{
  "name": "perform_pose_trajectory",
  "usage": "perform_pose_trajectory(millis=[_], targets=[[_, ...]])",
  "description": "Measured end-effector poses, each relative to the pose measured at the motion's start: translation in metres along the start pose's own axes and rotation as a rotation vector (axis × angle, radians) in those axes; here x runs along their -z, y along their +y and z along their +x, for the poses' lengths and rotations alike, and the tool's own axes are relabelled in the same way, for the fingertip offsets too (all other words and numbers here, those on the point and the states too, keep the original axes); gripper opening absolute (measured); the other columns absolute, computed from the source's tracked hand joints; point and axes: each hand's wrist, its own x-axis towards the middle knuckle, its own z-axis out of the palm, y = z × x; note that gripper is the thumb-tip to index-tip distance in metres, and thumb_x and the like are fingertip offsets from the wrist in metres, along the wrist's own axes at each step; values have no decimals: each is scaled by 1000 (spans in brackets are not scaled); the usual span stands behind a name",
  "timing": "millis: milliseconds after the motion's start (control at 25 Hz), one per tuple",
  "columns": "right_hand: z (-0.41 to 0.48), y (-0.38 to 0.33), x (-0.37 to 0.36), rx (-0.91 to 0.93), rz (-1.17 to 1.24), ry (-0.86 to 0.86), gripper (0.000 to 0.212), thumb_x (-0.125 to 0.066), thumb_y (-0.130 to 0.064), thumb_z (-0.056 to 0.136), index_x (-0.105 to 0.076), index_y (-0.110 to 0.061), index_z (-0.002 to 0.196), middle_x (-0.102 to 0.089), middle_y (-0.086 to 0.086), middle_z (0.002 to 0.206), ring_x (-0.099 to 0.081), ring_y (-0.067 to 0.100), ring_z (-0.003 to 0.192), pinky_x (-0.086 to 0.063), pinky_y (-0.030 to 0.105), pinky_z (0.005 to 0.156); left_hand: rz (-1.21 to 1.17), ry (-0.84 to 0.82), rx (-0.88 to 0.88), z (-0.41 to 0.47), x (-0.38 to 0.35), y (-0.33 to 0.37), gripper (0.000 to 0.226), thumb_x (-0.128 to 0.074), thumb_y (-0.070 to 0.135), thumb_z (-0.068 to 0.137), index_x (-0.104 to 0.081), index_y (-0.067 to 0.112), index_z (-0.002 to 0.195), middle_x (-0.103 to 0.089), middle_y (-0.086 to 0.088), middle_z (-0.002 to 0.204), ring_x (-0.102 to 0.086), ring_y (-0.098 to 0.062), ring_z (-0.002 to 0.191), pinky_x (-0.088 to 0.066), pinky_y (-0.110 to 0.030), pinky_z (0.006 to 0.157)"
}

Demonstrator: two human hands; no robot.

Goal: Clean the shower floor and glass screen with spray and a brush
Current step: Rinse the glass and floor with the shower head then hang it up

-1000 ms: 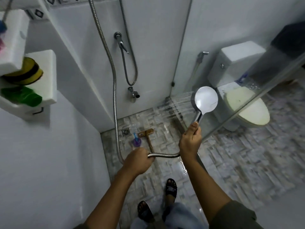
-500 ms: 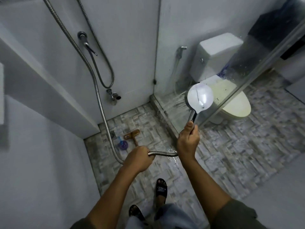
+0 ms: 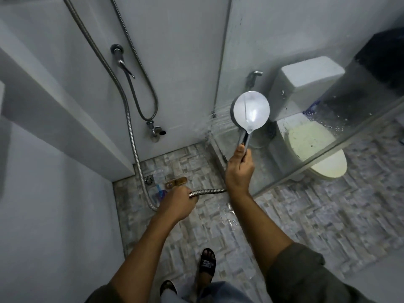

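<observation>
Far-left corner of the floor: a small blue-and-purple bottle-like item [image 3: 160, 192] and a brown wooden-handled brush [image 3: 177, 183] lay on the grey mosaic-tiled shower floor [image 3: 196, 158], just beside the square metal drain [image 3: 149, 179]. I could not tell whether the item was the spray.
Left hand: the left hand [image 3: 177, 204] had its fingers curled round the ribbed silver metal hose [image 3: 207, 190], low over the floor's middle.
Right hand: the right hand [image 3: 239, 171] had fingers and thumb clamped on the handle of the round white-backed handheld shower head [image 3: 251, 110].
Water: jets ran leftward toward the far edge of the droplet-speckled clear glass screen [image 3: 341, 119].
Doing it well: this looked like rinsing. It would pay to sweep from the top edge down, feed slack with the left hand, and keep the water inside the screen.
</observation>
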Motion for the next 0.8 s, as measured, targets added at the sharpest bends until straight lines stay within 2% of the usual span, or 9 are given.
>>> perform_pose_trajectory(millis=[80, 160, 280, 400, 600, 720, 800], targets=[[7, -2, -8, -11, 24, -5, 36, -37, -60, 99, -49, -29, 84, -45, 0, 63, -43, 11, 53, -38, 32, 49, -16, 11, 12, 4, 3, -4, 39, -62, 36, 95, -57, 20, 60, -58, 3, 61, -60, -16, 59, -36, -26, 51], [8, 1, -18, -5, 42, -91, 36, -38, -58, 99, -47, -29, 81, -43, 1, 62, -42, 13, 53, -37, 35, 48, -33, 7, 23, 6, 6, -12, 32, -62, 36, 94, -65, 18, 68, -62, 4, 63, -65, -17, 64, -40, -24, 52], [2, 7, -31, -57, 100, -260, 44, -40, -66, 97, -47, -26, 81, -41, -4, 61, -40, 13, 52, -36, 35, 47, -40, 39, 66, 2, 7, -30, 28, -62, 34, 93, -60, 20, 69, -61, 1, 70, -66, -23, 71, -42, -26, 54], [-13, 11, -47, -108, 145, -401, 42, -43, -62, 98, -46, -26, 78, -41, -13, 56, -38, 9, 48, -34, 31, 46, -35, 61, 128, -11, 7, -49, 27, -63, 39, 91, -64, 13, 82, -66, -7, 79, -66, -27, 75, -50, -32, 60], [-45, 16, -53, -154, 132, -433, 39, -41, -54, 102, -48, -25, 78, -43, -8, 60, -43, 9, 52, -38, 31, 50, -51, 58, 198, -38, -1, -72, 33, -65, 41, 92, -65, 15, 71, -63, -5, 73, -65, -24, 71, -39, -27, 56], [-65, 22, -47, -140, 96, -498, 39, -39, -46, 105, -53, -19, 80, -47, 5, 62, -48, 11, 59, -42, 31, 54, -46, 46, 214, -52, -11, -82, 36, -65, 43, 92, -62, 18, 66, -66, -6, 75, -66, -24, 71, -43, -29, 57], [-78, 24, -39, -128, 74, -527, 42, -39, -51, 103, -53, -21, 79, -48, 1, 60, -48, 9, 57, -42, 28, 53, -36, 24, 191, -63, -19, -84, 33, -65, 42, 91, -66, 17, 70, -69, -6, 79, -67, -23, 73, -47, -29, 60]])
